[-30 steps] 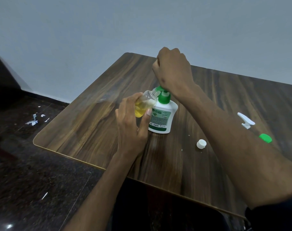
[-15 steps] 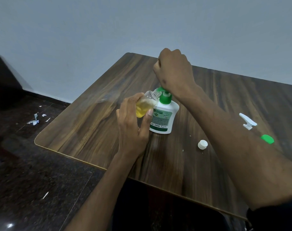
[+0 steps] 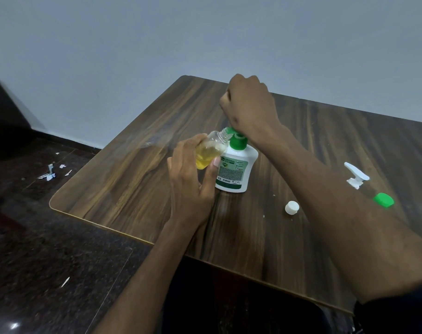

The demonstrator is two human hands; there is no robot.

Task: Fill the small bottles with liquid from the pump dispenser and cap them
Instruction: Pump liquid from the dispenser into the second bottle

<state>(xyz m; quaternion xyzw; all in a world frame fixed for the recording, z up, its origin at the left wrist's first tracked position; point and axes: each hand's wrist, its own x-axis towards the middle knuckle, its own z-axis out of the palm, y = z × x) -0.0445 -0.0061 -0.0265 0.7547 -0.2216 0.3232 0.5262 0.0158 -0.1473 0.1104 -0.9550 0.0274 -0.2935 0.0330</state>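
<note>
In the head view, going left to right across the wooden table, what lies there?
Small clear plastic bottle of yellow liquid in the left hand → white pump dispenser with green collar under the right hand → round white cap → white plastic nozzle piece → green cap.

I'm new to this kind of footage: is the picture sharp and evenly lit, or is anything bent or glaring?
Head view: soft, even light; a pale sheen on the table left of the small bottle; the wide lens bows the table's edges; the right forearm looms large and soft; a bright glint on the dark floor.
</note>
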